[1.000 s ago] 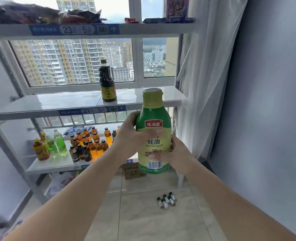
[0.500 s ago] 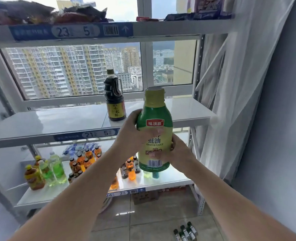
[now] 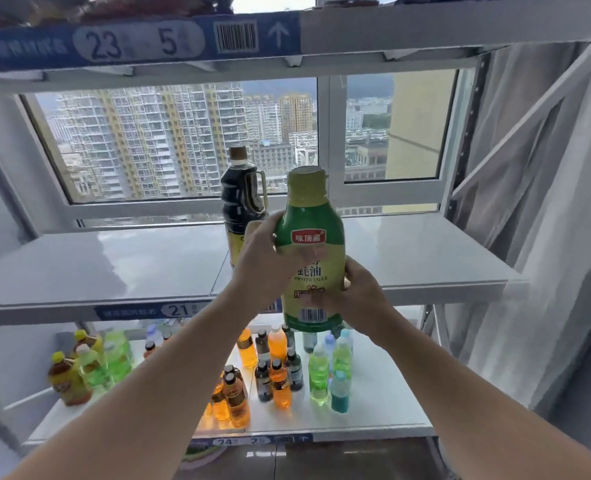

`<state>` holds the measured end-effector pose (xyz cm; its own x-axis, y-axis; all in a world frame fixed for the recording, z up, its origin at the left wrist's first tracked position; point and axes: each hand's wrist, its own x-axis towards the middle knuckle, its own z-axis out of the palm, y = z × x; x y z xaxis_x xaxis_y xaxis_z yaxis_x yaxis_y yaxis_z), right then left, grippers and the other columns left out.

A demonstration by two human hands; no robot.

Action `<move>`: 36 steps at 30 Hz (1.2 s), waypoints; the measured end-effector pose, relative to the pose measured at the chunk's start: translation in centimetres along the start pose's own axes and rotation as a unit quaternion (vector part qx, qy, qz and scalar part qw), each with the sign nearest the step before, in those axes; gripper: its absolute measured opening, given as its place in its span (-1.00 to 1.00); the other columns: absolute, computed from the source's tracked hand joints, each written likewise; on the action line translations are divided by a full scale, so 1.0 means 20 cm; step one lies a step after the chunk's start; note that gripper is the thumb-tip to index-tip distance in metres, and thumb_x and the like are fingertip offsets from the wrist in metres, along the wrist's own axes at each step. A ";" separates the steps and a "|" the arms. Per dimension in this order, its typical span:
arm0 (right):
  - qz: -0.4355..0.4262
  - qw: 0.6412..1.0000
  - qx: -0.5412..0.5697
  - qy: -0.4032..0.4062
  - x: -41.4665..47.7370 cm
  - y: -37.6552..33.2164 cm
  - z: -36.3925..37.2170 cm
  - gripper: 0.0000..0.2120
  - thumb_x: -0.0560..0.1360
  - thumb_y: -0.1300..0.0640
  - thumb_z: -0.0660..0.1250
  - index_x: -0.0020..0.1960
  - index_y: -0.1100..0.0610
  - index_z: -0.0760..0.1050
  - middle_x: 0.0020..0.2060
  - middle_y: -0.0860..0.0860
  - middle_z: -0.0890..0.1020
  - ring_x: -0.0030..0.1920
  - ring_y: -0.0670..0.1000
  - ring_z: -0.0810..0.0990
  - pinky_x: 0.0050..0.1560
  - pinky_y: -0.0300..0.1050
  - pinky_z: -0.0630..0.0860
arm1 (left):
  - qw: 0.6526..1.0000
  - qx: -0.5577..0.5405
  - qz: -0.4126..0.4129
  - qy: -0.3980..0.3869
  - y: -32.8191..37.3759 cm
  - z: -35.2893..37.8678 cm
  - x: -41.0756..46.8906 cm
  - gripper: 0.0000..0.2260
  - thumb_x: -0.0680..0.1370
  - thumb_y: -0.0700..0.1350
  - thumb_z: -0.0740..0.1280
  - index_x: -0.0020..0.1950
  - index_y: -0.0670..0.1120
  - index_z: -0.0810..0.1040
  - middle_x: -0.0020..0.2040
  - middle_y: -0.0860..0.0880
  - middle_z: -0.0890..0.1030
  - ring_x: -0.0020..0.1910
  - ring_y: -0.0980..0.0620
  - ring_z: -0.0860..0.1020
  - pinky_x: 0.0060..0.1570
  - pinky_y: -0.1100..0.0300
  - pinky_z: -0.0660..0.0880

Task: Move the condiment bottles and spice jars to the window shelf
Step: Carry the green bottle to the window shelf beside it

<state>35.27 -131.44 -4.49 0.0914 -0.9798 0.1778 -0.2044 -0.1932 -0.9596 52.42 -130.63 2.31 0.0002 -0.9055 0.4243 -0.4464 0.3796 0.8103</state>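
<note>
In the middle of the frame both hands grasp a green oyster sauce bottle point(image 3: 309, 258) with a yellow cap and a yellow label, held upright. The left hand point(image 3: 263, 258) wraps round the bottle's shoulder from the left, its fingers curled across the front just under the red brand tag. The right hand point(image 3: 360, 299) clasps the lower right side of the body, with the thumb lying over the label. The bottle is in the air in front of the window shelf point(image 3: 114, 268). Its base shows lower in the picture than the shelf's front edge and does not rest on the board.

Just behind the left hand, a dark soy sauce bottle point(image 3: 242, 199) with a side handle stands upright on the window shelf, before the window point(image 3: 169, 147).

In the lower part of the frame a lower shelf point(image 3: 373, 403) carries many small drink bottles point(image 3: 280, 386), orange, green, dark and blue, all standing. Across the top runs a top shelf point(image 3: 408, 26) with a blue label strip point(image 3: 138, 43) reading 23 and 5. A pale curtain point(image 3: 536, 220) hangs at the right of the frame.
</note>
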 end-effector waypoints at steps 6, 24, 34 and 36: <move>-0.008 0.999 -0.007 -0.034 0.42 0.07 -0.05 -0.46 0.27 0.07 0.67 0.18 -0.07 0.54 -0.01 -0.14 0.74 0.00 -0.12 0.71 -0.03 -0.12 0.68 | 0.999 0.025 -0.021 0.022 -0.11 0.11 0.35 -0.52 0.43 0.02 0.55 0.33 0.12 0.56 0.17 0.04 0.43 0.04 0.25 0.49 -0.18 0.41 0.42; 0.062 0.997 0.004 -0.041 1.02 0.34 0.00 -0.41 0.29 0.11 0.68 0.21 -0.11 0.48 0.07 -0.14 0.69 0.13 -0.05 0.65 0.12 0.02 0.66 | 0.997 -0.014 -0.066 0.034 -0.45 0.28 0.79 -0.40 0.50 -0.01 0.51 0.50 0.18 0.38 0.27 0.08 0.53 0.23 0.09 0.53 0.25 0.02 0.54; 0.072 0.994 -0.015 -0.084 1.13 0.28 0.05 -0.39 0.42 0.18 0.60 0.34 -0.04 0.36 0.11 -0.14 0.64 0.09 -0.15 0.61 -0.13 -0.30 0.54 | 0.997 0.018 -0.072 0.005 -0.49 0.26 0.83 -0.32 0.45 0.10 0.39 0.54 0.17 0.25 0.38 0.13 0.51 0.36 0.04 0.49 0.31 -0.11 0.53; 0.073 0.994 -0.019 -0.085 1.13 0.28 0.06 -0.38 0.43 0.17 0.60 0.34 -0.04 0.35 0.11 -0.15 0.63 0.09 -0.14 0.61 -0.13 -0.28 0.54 | 0.997 0.028 -0.074 0.000 -0.50 0.25 0.82 -0.27 0.42 0.09 0.38 0.57 0.17 0.21 0.42 0.13 0.48 0.41 0.02 0.46 0.33 -0.11 0.52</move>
<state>37.27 -154.57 -6.19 0.2199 -0.9755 -0.0057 -0.2646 -0.0541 -0.9628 52.32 -150.25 -0.87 0.0705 -0.9506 0.3022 -0.4912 0.2305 0.8400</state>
